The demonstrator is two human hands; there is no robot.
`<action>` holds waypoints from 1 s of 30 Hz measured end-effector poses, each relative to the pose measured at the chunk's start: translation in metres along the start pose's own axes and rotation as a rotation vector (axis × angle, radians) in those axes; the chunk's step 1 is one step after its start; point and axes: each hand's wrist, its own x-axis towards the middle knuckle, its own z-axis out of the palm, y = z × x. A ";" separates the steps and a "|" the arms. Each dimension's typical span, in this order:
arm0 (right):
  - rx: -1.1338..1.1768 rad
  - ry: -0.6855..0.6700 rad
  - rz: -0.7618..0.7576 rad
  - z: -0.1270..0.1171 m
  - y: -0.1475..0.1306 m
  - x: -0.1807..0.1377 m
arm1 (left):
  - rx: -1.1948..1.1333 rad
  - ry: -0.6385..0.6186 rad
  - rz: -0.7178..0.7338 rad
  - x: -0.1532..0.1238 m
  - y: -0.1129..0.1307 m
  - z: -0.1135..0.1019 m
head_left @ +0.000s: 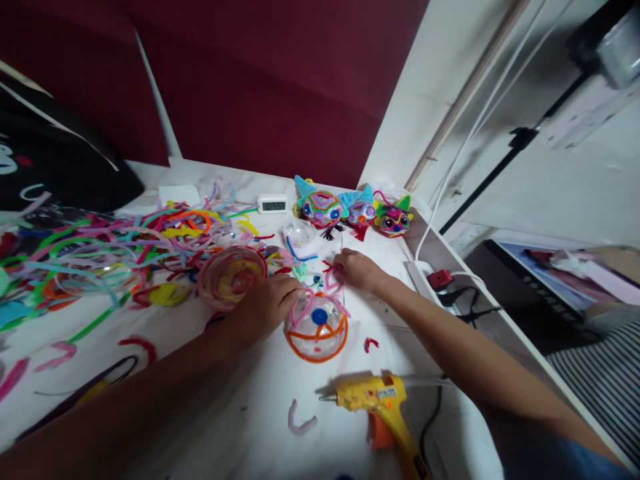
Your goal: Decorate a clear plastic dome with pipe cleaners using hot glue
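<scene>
A clear plastic dome [325,347] lies on the white table, edged and crossed with orange pipe cleaner and bearing a blue round piece [319,317]. Pink pipe cleaner [299,313] curves over its upper left side. My left hand [273,303] is closed beside that dome, fingertips near the pink strip; what they pinch is hidden. Beyond the dome's upper right, my right hand [356,269] is closed, its fingertips on a looped pink pipe cleaner [332,283]. Small green and blue bits lie between the hands.
A yellow glue gun [370,393] rests in front. Many pipe cleaners [100,247] are heaped left, beside a decorated bowl [233,277]. Several decorated animal heads [321,208] and a digital timer [273,204] stand behind. A power strip [423,280] with cables is at right.
</scene>
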 end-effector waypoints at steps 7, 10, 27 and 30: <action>0.138 0.047 0.020 -0.022 0.003 -0.009 | 0.064 -0.014 -0.077 0.000 0.001 -0.002; 0.283 0.097 0.039 -0.036 0.003 -0.025 | 0.075 -0.021 -0.050 -0.001 0.001 -0.002; 0.875 -0.135 0.022 -0.025 -0.035 -0.050 | 0.006 -0.215 -0.032 0.003 0.008 -0.023; 0.836 -0.106 0.012 -0.024 -0.040 -0.049 | 0.005 -0.219 -0.028 0.003 0.008 -0.024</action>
